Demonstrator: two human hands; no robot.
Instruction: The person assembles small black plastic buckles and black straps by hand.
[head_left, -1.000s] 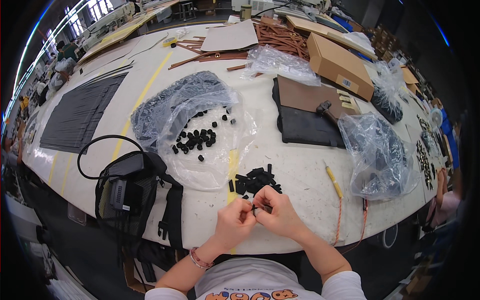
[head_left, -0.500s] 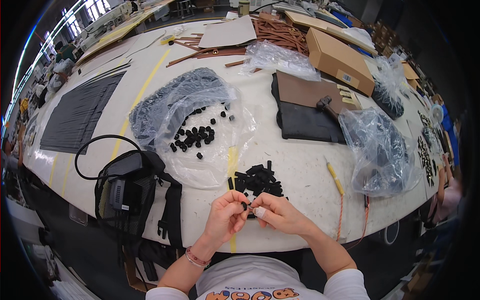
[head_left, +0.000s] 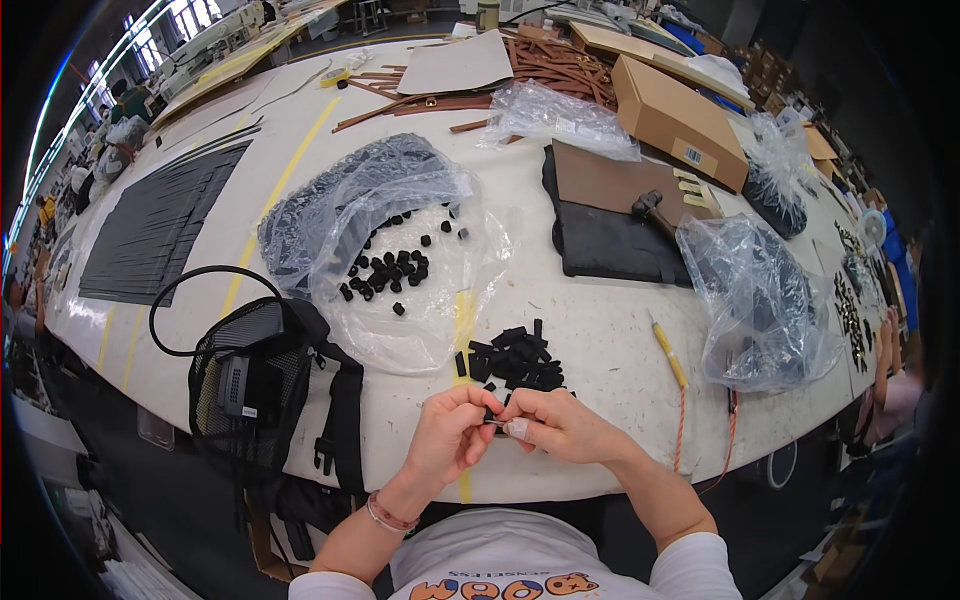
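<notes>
Close to the table's front edge, my left hand (head_left: pixel 447 437) is closed in a pinch on a small black piece (head_left: pixel 489 413). Facing it, my right hand (head_left: pixel 568 428) pinches against the same spot; a thin pale sliver shows between its fingers and the black piece, too small to name. My two sets of fingertips nearly meet. Just beyond them lies a heap of short black strips (head_left: pixel 520 358). Farther left, loose small black rolled pieces (head_left: pixel 390 272) rest on a clear plastic bag (head_left: pixel 400 340).
A mesh bag (head_left: pixel 245 370) with a black strap stands at left. On the right are a yellow-handled tool (head_left: pixel 668 355) on an orange cord, a hammer (head_left: pixel 655 210) and a clear plastic bag (head_left: pixel 760 300). Brown straps (head_left: pixel 560 70) and a cardboard box (head_left: pixel 680 120) lie at the back.
My hands stay together in the same place, with the fingers slightly shifted around the black piece. The heaps on the table look unchanged.
</notes>
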